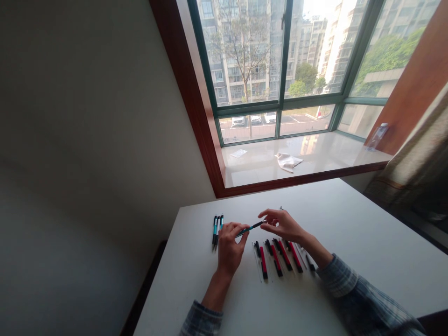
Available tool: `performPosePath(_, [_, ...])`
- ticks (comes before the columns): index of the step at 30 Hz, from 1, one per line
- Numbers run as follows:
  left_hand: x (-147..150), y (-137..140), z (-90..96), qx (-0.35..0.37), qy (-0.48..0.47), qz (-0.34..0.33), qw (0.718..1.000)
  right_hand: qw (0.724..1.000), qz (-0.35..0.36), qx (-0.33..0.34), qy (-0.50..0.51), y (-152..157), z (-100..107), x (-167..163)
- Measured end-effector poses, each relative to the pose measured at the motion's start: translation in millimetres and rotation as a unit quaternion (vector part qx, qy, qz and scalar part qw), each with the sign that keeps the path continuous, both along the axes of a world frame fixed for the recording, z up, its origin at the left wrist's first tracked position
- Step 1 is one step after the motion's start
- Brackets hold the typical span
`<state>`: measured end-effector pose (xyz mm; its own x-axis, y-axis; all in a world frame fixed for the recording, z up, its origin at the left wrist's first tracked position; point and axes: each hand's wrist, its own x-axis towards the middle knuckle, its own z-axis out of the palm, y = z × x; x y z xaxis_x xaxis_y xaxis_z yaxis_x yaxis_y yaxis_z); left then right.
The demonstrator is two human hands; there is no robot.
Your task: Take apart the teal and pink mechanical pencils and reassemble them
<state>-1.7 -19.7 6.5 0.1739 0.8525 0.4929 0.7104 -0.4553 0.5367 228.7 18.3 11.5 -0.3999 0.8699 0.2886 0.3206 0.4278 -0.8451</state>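
A teal and black pen is pinched between the thumb and fingers of my left hand, its dark grip and silver tip slanting up to the right. My right hand is by that tip, thumb and fingers spread apart; whether a fingertip touches it I cannot tell. Three assembled pens in teal, black and white lie just left of my left hand. Below my right hand, several red and black pen barrels lie in a row, with black pen parts and thin refills among them.
All of this lies on a white table. Behind it, a window sill with a red-brown wooden edge holds a crumpled white cloth, a paper and a clear bottle. A curtain hangs at right.
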Motion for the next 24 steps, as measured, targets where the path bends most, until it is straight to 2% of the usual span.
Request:
performPosePath(10, [0.0, -0.4, -0.8, 0.002, 0.003, 0.001, 1.000, 0.998, -0.007, 0.044, -0.044, -2.6, -2.1, -4.5])
performPosePath(24, [0.0, -0.3, -2.4, -0.005, 0.011, -0.004, 1.000, 0.998, -0.025, 0.038, -0.052, -4.0, -5.8, -9.9])
